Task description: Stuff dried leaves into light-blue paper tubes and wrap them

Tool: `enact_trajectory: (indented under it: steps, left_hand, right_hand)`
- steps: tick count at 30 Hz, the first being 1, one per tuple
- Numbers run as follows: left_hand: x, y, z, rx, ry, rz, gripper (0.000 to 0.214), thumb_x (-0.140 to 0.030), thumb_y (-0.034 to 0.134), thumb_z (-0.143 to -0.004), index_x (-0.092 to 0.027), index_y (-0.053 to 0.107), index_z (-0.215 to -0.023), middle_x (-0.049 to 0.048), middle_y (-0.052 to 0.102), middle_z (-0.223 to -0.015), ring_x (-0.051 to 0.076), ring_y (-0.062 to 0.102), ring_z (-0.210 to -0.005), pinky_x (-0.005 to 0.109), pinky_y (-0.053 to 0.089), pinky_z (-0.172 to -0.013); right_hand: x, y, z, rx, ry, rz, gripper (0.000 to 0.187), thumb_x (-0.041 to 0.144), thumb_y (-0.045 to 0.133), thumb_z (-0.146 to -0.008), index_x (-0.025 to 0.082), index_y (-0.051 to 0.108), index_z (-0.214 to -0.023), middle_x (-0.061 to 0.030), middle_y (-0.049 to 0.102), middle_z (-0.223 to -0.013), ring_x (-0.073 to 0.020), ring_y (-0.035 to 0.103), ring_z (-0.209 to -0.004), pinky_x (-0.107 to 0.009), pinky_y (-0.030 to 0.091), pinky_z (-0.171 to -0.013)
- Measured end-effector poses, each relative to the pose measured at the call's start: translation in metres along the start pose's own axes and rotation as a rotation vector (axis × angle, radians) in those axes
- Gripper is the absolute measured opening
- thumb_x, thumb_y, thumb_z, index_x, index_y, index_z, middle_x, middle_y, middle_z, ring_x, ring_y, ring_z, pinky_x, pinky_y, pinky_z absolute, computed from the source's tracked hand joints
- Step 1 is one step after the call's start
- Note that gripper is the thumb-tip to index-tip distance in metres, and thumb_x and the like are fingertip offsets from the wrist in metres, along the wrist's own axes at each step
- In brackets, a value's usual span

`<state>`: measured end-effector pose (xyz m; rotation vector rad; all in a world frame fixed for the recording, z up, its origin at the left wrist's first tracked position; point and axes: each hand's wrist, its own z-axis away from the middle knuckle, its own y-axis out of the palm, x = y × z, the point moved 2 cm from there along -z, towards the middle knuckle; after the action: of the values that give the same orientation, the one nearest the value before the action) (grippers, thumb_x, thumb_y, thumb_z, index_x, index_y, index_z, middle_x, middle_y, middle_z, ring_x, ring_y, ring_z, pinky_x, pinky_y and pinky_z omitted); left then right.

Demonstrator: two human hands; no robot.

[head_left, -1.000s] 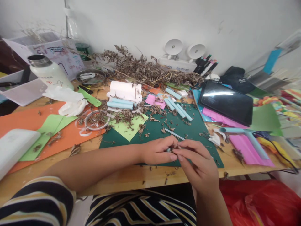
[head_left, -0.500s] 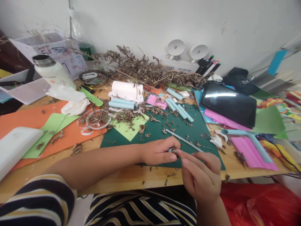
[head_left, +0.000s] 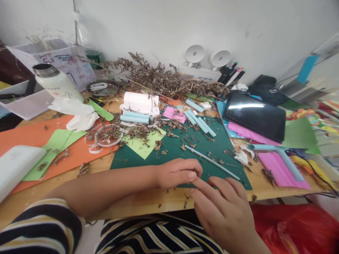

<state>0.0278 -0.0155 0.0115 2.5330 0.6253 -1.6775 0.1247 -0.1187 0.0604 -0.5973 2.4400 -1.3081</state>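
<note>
1. Just the one cam here, worn on the person's head, facing forward and tipped down.
2. It's close: left hand [head_left: 180,173] and right hand [head_left: 225,211] sit low in the view, striped sleeve [head_left: 50,222] at bottom left.
3. Wooden counter [head_left: 148,201] spreads across the middle, pretty wide.
4. Back wall [head_left: 148,21] runs along the top, farthest off.

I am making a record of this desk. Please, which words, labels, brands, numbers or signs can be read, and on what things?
Nothing reads with certainty.
White box: handwritten marks, perhaps "5.8"; rest blurred.
Pale bottle: print too small.
White device with two discs: lettering blurred.
Dark cloth: light mark, unreadable.
</note>
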Motion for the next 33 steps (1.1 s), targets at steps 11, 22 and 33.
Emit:
enact_trajectory:
  steps: [11,22,33]
  left_hand:
    - [-0.002,0.003,-0.011,-0.077,-0.224,0.448,0.005,-0.012,0.038,-0.068,-0.014,0.042,-0.071,-0.0037,0.038,-0.058,0.007,0.035,-0.054,0.021,0.032,-0.052]
    - [0.004,-0.002,-0.011,0.004,-0.216,0.406,0.013,-0.011,0.041,-0.071,-0.013,0.046,-0.083,-0.0009,0.044,-0.070,0.008,0.041,-0.065,0.021,0.037,-0.061]
    - [0.005,-0.002,-0.011,0.184,-0.095,0.277,0.017,-0.029,0.050,-0.075,-0.012,0.050,-0.073,0.0017,0.051,-0.073,0.011,0.047,-0.070,0.021,0.041,-0.067]
  right_hand:
    - [-0.012,0.026,0.014,-0.128,0.421,-0.492,0.033,0.018,0.046,-0.076,0.020,0.045,-0.108,-0.0115,0.043,-0.121,-0.0247,0.041,-0.111,-0.045,0.038,-0.087]
    - [-0.020,0.031,0.000,-0.166,0.258,-0.276,0.027,0.017,0.055,-0.071,0.021,0.051,-0.097,-0.0103,0.044,-0.113,-0.0243,0.043,-0.105,-0.042,0.040,-0.084]
    - [-0.031,0.026,-0.004,-0.020,0.157,-0.468,0.011,0.018,0.053,-0.073,0.021,0.050,-0.083,-0.0078,0.048,-0.106,-0.0209,0.045,-0.100,-0.040,0.040,-0.083]
